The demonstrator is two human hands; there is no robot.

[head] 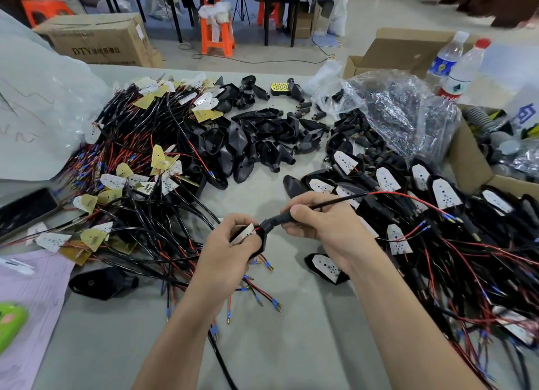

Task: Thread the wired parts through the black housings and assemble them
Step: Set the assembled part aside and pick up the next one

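Note:
My left hand (230, 243) grips a black housing (267, 235) with a white perforated board (244, 234) seated in its open face. My right hand (318, 220) pinches the housing's black stem and the sleeved wire (335, 202) coming out of it; red and black leads run on to the right. A heap of wired boards (137, 167) lies at the left. Empty black housings (256, 138) are piled in the middle, farther away. Assembled units (440, 194) cover the right side.
A lone black housing (102, 283) lies near my left forearm. A phone (24, 210) and pink paper (32, 296) sit at the left edge. A clear plastic bag (388, 106), a cardboard box (472, 167) and two bottles (455, 65) stand at the right.

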